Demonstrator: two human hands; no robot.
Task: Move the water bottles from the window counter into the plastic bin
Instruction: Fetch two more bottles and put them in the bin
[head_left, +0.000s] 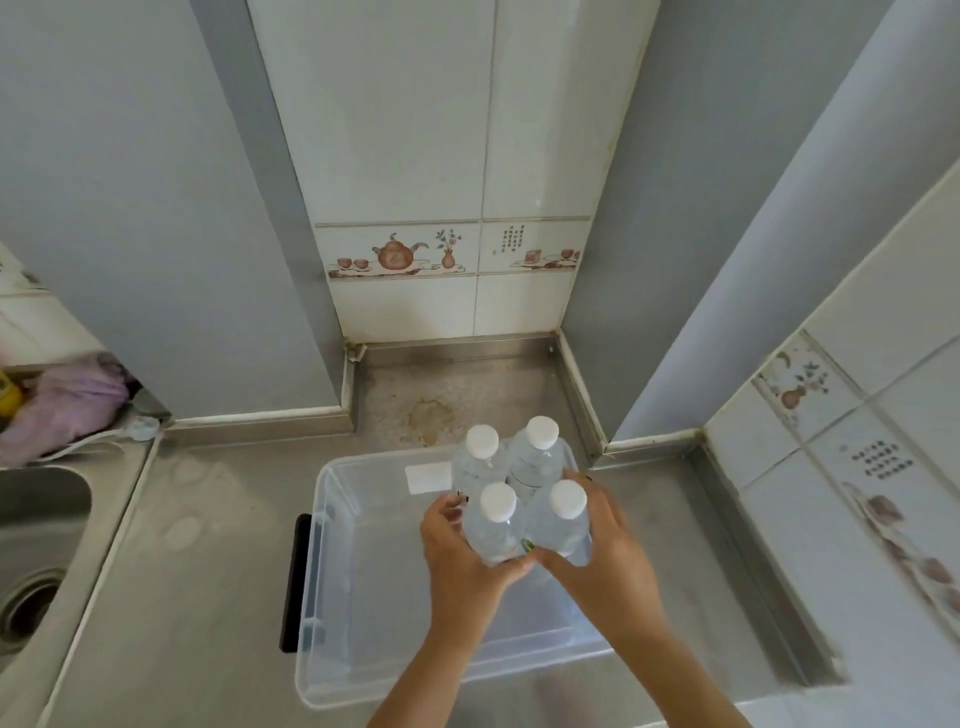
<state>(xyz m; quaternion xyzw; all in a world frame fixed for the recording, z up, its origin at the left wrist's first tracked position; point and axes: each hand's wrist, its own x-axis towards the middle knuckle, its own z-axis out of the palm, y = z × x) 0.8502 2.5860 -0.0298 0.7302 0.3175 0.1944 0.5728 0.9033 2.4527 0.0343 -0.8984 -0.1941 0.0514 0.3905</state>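
Several clear water bottles (496, 525) with white caps stand upright in a tight cluster over the right half of the clear plastic bin (332, 613). My left hand (462, 561) wraps the cluster from the left and my right hand (602, 540) from the right, thumbs meeting at the front. The bin sits on the steel counter and has a black handle (295, 582) on its left end. Whether the bottles rest on the bin floor or hang above it cannot be told.
A steel sink (36, 551) with a drain lies at the left. A purple cloth bundle (67, 405) sits behind it. Tiled walls and grey columns close in behind and to the right, with a stained counter recess (431, 415) beyond the bin.
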